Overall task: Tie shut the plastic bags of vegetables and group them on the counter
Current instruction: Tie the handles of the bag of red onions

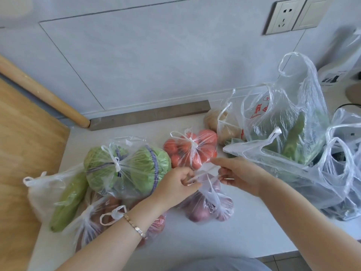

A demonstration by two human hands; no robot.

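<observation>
left hand (180, 181): fingers pinching one handle of the onion bag (207, 204), pulled toward the left so the plastic draws tight.
right hand (239, 176): fingers pinching the other handle, pulled the opposite way; the two strips cross between the hands, which looks like a knot being drawn closed.
onion bag: sits on the worktop (244, 227) just in front of the person, its reddish-purple contents bunched low, likely so their weight anchors the bag while the handles are tugged.
tied group: cabbage bag (127, 169) and tomato bag (192, 151) both show knotted tops and lie touching or just beside each other at the left, close to the onion bag, so the finished ones gather in one patch.
other left bags: a green gourd bag (68, 198) and a bag under the left wrist (93, 222); the latter looks knotted.
untied: a large greens bag (289, 137) stands open at the right with handles loose, a potato bag (222, 126) behind it; probably waiting their turn.
</observation>
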